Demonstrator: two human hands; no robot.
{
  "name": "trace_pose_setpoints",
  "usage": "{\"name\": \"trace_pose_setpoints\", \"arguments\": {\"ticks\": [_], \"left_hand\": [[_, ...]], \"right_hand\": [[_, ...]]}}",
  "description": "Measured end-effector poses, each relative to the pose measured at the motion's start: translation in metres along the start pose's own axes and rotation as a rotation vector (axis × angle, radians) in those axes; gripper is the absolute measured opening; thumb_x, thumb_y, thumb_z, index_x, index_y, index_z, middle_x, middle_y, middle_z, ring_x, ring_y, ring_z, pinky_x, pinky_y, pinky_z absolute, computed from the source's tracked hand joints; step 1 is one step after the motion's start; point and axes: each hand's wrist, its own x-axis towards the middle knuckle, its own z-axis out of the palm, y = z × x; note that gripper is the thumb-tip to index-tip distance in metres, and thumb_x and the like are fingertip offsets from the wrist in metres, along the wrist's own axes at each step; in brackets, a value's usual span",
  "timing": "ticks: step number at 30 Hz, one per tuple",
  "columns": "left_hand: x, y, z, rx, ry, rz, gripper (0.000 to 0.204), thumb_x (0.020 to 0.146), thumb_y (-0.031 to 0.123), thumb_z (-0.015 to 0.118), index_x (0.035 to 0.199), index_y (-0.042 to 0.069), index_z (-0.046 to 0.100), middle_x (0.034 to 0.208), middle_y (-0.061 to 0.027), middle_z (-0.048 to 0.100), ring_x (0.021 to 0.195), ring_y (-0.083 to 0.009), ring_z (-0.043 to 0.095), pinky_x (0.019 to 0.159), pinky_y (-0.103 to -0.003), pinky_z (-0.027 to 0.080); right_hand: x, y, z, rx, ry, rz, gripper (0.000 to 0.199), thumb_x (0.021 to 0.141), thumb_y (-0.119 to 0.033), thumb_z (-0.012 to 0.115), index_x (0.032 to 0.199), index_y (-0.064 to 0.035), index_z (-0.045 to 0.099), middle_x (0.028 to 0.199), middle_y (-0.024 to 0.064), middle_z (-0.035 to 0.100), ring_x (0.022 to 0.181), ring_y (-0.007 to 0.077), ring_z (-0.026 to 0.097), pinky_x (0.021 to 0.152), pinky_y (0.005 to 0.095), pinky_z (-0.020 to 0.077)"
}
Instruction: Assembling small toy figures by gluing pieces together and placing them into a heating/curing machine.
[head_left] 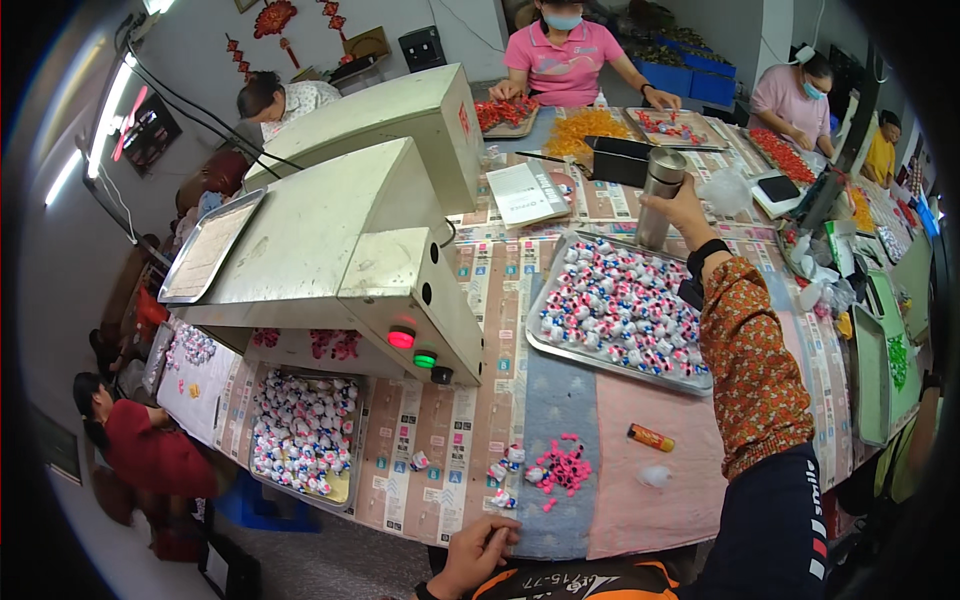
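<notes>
The right hand [687, 214] is wrapped around a metal flask [663, 176], which stands upright, or nearly so, at the far side of a tray [612, 368] of small white, blue and pink figures; its fingers cover the flask's middle. That arm reaches far forward, nearly straight, its flowered sleeve [757, 375] hiding part of the tray's right edge. Well apart from it, the left hand [478, 556] rests at the near edge of the surface [410, 500], fingers loosely curled; whether they pinch anything is impossible to make out, and its forearm is cut off below. Just beyond lie loose figures [503, 470] and a pile of pink pieces [562, 468]. Farther left, a pale machine housing [400, 270] partly hides a second tray [340, 500] of figures.
</notes>
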Motion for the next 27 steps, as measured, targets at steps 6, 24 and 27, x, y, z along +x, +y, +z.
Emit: {"name": "trace_pose_setpoints", "arguments": {"ticks": [6, 24, 27], "left_hand": [[-0.003, -0.005, 0.0, 0.075, 0.056, 0.228, 0.014, 0.103, 0.009, 0.054, 0.109, 0.006, 0.066, 0.088, -0.0046, 0.069, 0.068, -0.0077, 0.062, 0.057, -0.021, 0.051], [0.005, -0.006, 0.004, 0.181, 0.016, 0.29, 0.016, 0.102, 0.005, 0.054, 0.11, 0.001, 0.067, 0.089, -0.0076, 0.068, 0.063, -0.0094, 0.065, 0.053, -0.022, 0.052], [-0.003, 0.0, 0.001, 0.175, 0.04, 0.268, 0.015, 0.101, 0.005, 0.055, 0.109, 0.001, 0.067, 0.089, -0.0077, 0.067, 0.063, -0.0101, 0.064, 0.053, -0.022, 0.052]], "right_hand": [[0.0, -0.026, 0.022, -0.025, 0.035, 0.036, 0.084, 0.066, -0.031, 0.09, 0.129, 0.0045, 0.047, 0.12, 0.022, 0.066, 0.111, 0.032, 0.067, 0.094, 0.0382, 0.0528], [-0.008, -0.096, 0.065, 0.237, 0.01, -0.186, 0.086, 0.062, -0.037, 0.093, 0.127, 0.0006, 0.051, 0.115, 0.0182, 0.069, 0.106, 0.0312, 0.068, 0.091, 0.0378, 0.0536], [-0.003, -0.109, 0.067, 0.239, 0.04, -0.196, 0.084, 0.062, -0.036, 0.094, 0.125, 0.0013, 0.053, 0.113, 0.018, 0.069, 0.105, 0.0281, 0.068, 0.091, 0.0362, 0.0539]]}}
